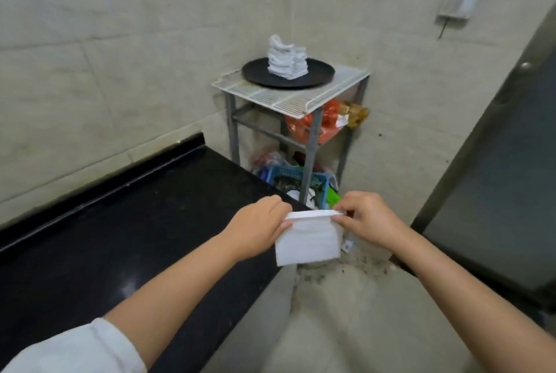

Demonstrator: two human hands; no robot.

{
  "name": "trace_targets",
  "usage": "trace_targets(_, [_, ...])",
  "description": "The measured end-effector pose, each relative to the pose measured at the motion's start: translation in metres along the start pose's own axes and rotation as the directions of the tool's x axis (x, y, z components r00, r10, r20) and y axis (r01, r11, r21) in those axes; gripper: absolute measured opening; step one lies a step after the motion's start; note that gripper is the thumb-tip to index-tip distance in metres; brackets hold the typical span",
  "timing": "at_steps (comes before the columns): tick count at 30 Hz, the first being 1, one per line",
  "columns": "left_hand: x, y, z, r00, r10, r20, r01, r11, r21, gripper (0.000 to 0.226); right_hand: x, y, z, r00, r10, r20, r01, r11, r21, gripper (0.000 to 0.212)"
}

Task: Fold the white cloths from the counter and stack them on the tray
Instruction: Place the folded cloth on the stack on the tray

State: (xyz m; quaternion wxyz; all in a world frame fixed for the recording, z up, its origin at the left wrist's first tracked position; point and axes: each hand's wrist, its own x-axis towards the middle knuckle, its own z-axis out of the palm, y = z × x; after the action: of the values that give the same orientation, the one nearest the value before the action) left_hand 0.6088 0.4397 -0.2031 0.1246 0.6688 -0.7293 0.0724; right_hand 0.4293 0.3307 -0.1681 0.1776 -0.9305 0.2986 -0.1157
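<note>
A folded white cloth [307, 240] hangs in the air just past the corner of the black counter [126, 231]. My left hand [258, 225] pinches its top left corner and my right hand [368, 219] pinches its top right corner. Farther back, a round black tray [258, 76] sits on a white wire rack [301, 98]. On the tray stands a stack of folded white cloths [286, 59], with its top cloth curling upward.
The rack's metal frame holds an orange bag [326, 124] on a lower shelf and a blue basket [288, 175] with clutter near the floor. A dark door [493, 162] stands at the right. Tiled walls close in the corner.
</note>
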Motion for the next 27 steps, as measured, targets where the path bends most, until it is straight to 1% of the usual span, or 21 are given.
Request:
trace_targets(2, [0.048, -0.015, -0.005, 0.999, -0.014, 0.032, 0.014, 1.000, 0.011, 0.055, 0.035, 0.024, -0.026, 1.000, -0.009, -0.001, 0.009, 0.999, -0.043, 0.022])
trace_targets(3, [0.073, -0.023, -0.007, 1.000, -0.012, 0.022, 0.013, 1.000, -0.003, 0.057, 0.055, 0.035, -0.038, 1.000, -0.016, -0.017, 0.015, 0.998, -0.057, 0.023])
trace_targets(4, [0.097, -0.032, -0.013, 1.000, -0.013, 0.009, 0.013, 1.000, -0.011, 0.054, 0.075, 0.045, -0.050, 0.999, -0.021, -0.037, 0.019, 0.998, -0.065, 0.023])
trace_targets(5, [0.120, -0.041, -0.018, 0.999, -0.034, 0.031, 0.034, 0.999, -0.001, 0.047, 0.094, 0.051, -0.061, 0.998, -0.032, -0.048, 0.028, 0.997, -0.075, 0.023])
trace_targets(6, [0.145, -0.054, -0.022, 0.998, -0.049, 0.044, 0.049, 0.999, -0.020, 0.042, 0.118, 0.060, -0.074, 0.997, -0.042, -0.058, 0.038, 0.997, -0.070, 0.022])
trace_targets(7, [0.167, -0.064, -0.027, 0.998, -0.048, 0.039, 0.051, 0.996, -0.071, 0.042, 0.139, 0.069, -0.085, 0.996, -0.050, -0.072, 0.046, 0.997, -0.057, 0.022])
trace_targets(9, [0.212, -0.085, -0.037, 0.999, -0.049, -0.019, 0.046, 0.984, -0.169, 0.050, 0.183, 0.085, -0.109, 0.994, -0.050, -0.098, 0.048, 0.999, -0.022, 0.020])
trace_targets(11, [0.243, -0.100, -0.051, 0.997, -0.069, -0.041, 0.059, 0.978, -0.198, 0.042, 0.221, 0.094, -0.129, 0.993, -0.033, -0.113, 0.038, 0.999, 0.037, 0.018])
trace_targets(12, [0.263, -0.111, -0.054, 0.994, -0.086, -0.063, 0.073, 0.980, -0.186, 0.037, 0.244, 0.101, -0.139, 0.992, -0.015, -0.123, 0.024, 0.997, 0.067, 0.016])
trace_targets(14, [0.300, -0.131, -0.063, 0.981, -0.130, -0.142, 0.101, 0.975, -0.197, 0.034, 0.287, 0.111, -0.160, 0.992, 0.005, -0.128, 0.009, 0.994, 0.112, 0.015])
trace_targets(16, [0.332, -0.149, -0.070, 0.962, -0.187, -0.197, 0.134, 0.957, -0.256, 0.031, 0.326, 0.118, -0.177, 0.989, -0.010, -0.150, 0.030, 0.991, 0.129, 0.021])
trace_targets(17, [0.347, -0.158, -0.071, 0.953, -0.221, -0.205, 0.162, 0.950, -0.268, 0.030, 0.345, 0.123, -0.184, 0.985, -0.028, -0.167, 0.049, 0.991, 0.126, 0.020])
trace_targets(20, [0.394, -0.182, -0.069, 0.921, -0.334, -0.203, 0.244, 0.897, -0.368, 0.026, 0.404, 0.140, -0.200, 0.976, -0.096, -0.196, 0.114, 0.990, 0.084, 0.011])
trace_targets(22, [0.428, -0.200, -0.067, 0.889, -0.402, -0.218, 0.276, 0.852, -0.444, 0.016, 0.446, 0.152, -0.212, 0.969, -0.147, -0.200, 0.164, 0.984, 0.074, 0.009])
trace_targets(23, [0.446, -0.210, -0.065, 0.871, -0.441, -0.214, 0.306, 0.831, -0.465, 0.008, 0.469, 0.159, -0.217, 0.962, -0.179, -0.205, 0.195, 0.979, 0.064, 0.009])
trace_targets(25, [0.478, -0.230, -0.063, 0.823, -0.518, -0.233, 0.367, 0.798, -0.478, 0.009, 0.515, 0.173, -0.224, 0.949, -0.236, -0.211, 0.248, 0.968, 0.034, 0.012])
trace_targets(27, [0.514, -0.251, -0.062, 0.755, -0.575, -0.316, 0.413, 0.791, -0.452, 0.007, 0.565, 0.190, -0.227, 0.930, -0.293, -0.222, 0.304, 0.953, 0.016, 0.014])
